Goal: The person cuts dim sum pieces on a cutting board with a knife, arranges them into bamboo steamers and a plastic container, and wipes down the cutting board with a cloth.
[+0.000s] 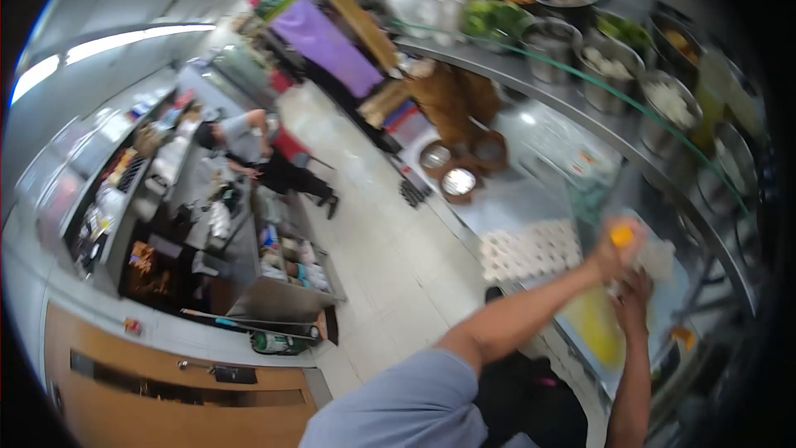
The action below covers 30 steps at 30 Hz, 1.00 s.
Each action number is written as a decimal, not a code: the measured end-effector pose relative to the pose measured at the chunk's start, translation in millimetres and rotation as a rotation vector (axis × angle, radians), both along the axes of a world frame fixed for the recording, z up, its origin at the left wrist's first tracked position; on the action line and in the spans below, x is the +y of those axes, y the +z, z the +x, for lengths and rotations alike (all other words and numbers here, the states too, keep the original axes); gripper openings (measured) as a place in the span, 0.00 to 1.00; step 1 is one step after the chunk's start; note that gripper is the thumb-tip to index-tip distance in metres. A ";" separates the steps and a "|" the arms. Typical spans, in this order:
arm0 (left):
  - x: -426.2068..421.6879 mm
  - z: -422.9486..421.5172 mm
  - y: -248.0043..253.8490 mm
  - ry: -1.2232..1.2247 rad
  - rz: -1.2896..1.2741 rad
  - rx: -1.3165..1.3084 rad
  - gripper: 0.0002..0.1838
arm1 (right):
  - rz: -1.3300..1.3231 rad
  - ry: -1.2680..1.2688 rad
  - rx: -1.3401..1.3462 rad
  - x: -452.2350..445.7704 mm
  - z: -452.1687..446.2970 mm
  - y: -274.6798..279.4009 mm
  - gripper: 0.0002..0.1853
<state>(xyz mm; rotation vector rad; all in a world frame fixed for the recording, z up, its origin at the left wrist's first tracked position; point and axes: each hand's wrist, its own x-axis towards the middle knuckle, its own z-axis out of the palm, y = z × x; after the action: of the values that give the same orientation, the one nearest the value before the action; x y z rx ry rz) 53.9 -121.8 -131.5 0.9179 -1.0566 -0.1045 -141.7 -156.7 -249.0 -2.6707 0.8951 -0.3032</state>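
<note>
My left hand reaches in from the left, its fingers closed round a small bright orange-yellow round thing; blur hides its kind. Just below it, my right hand has bent fingers against something pale that I cannot make out. A crumpled, see-through whitish thing, like thin plastic, lies beside both hands. Under them is a pale tray with a yellow patch on it. A pale egg carton stands to the left of my hands.
A steel shelf with metal pots of food and green vegetables runs above the counter. Small brown-rimmed bowls sit behind the egg carton. Across the tiled aisle, another person stands at a counter. A wooden door is lower left.
</note>
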 end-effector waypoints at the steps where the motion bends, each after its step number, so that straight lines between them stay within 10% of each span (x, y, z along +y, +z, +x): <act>1: 1.1 7.8 19.1 -0.006 0.123 0.023 0.03 | 0.027 0.022 -0.016 -7.8 3.3 -8.8 0.37; 10: 31.0 48.7 97.5 -0.676 0.225 0.351 0.20 | 0.240 -0.146 -0.322 9.5 -54.4 23.8 0.38; 14: 65.9 22.0 114.4 -0.751 0.219 0.344 0.20 | 0.535 -0.417 -0.368 32.0 -105.6 50.6 0.40; 30: 97.0 -8.4 117.9 -0.674 0.200 0.310 0.19 | 0.094 -0.336 -0.449 109.4 -41.1 -3.6 0.26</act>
<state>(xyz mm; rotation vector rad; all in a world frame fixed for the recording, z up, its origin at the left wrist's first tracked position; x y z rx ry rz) 45.6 -24.8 -13.6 0.6594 -1.0352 -0.8982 -182.8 -47.3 -252.6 -2.2190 1.1618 -0.8709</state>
